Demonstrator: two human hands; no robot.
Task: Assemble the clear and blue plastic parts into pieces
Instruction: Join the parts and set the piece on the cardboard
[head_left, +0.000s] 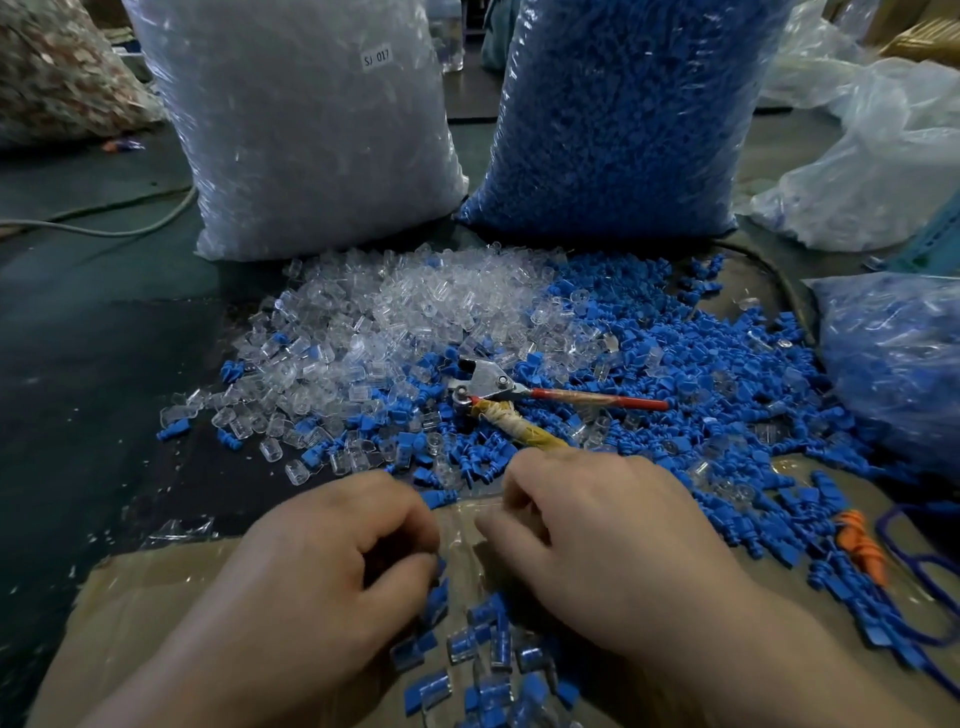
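Observation:
A heap of loose clear caps (415, 312) lies mid-table, and a spread of blue plugs (691, 364) lies to its right. Several joined clear-and-blue pieces (483, 649) lie on the cardboard sheet (156, 597) just below my hands. My left hand (337, 566) has its fingers curled, thumb and forefinger pinching what looks like a small blue plug at its tips. My right hand (597, 545) faces it, fingers curled round a faint clear cap (460, 538) between the two hands. Motion blur hides the details.
A crimping tool (498, 395) with red and taped yellow handles lies on the parts. Behind stand a big bag of clear caps (311, 130) and a big bag of blue plugs (623, 114). Another bag (893, 364) sits at right, near an orange earplug (862, 551) on a blue cord.

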